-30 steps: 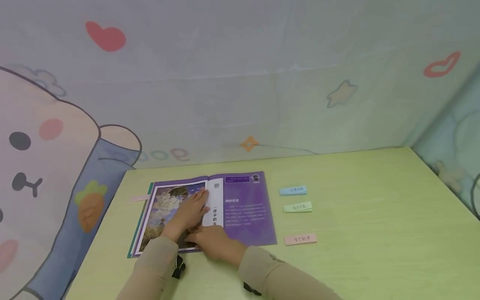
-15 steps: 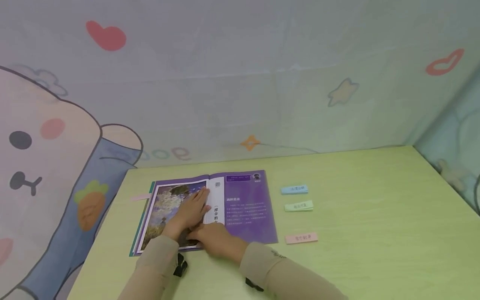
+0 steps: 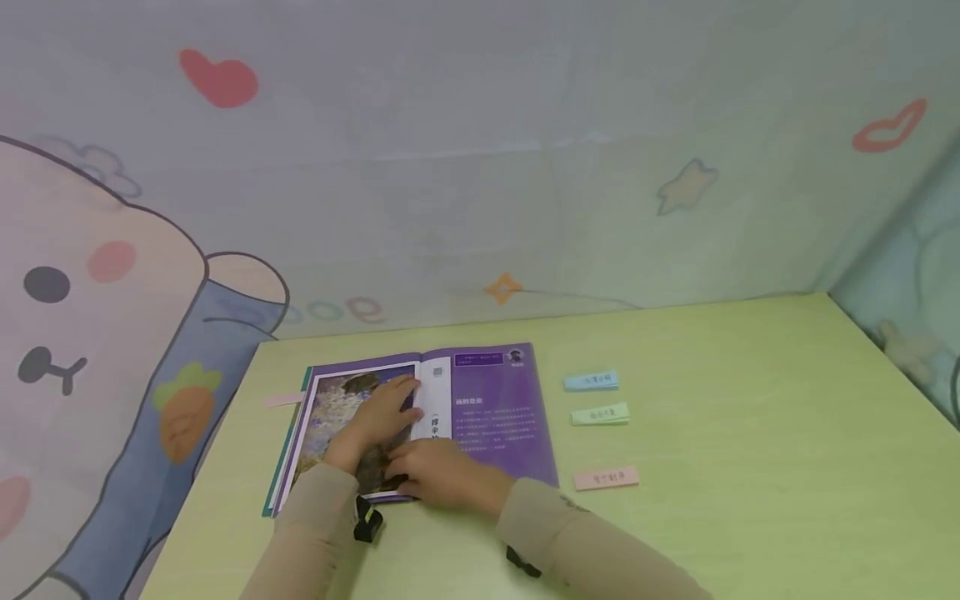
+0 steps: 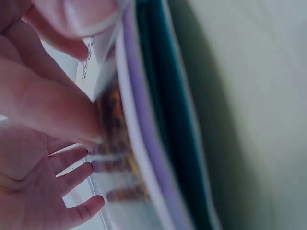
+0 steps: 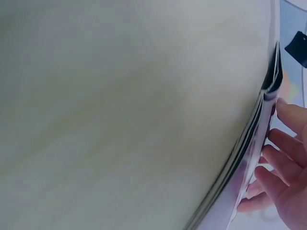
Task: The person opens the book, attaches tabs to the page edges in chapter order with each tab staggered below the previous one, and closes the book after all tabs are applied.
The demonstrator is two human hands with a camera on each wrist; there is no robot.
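Both hands lie flat, fingers straight: my left hand (image 3: 378, 417) and right hand (image 3: 442, 472) press the open book (image 3: 487, 417) near the tabletop's left edge. Pressing looks underway; three paper strips (image 3: 600, 414) wait untouched beside it.

Head view: soft, even, diffuse light, fairly bright, no single source visible. Whole pic looks hazy/washed, low contrast, pastel. Shadows v. faint, just a thin dark line under the sleeves on the desk (image 3: 750, 433). No glare. Slight wide-angle bend at edges, wall lines curve. Small print on the book (image 3: 480, 408) unreadable, the note strips' text too soft to read.

Left wrist view: v. close, mostly out of focus, motion smear on page edges; fingers (image 4: 72, 177) blurred, dim shadow along the book's teal edge.

Right wrist view: desk surface a featureless grey-green blur w/ gentle falloff toward bottom; page edge dark; fingers (image 5: 283, 177) soft.
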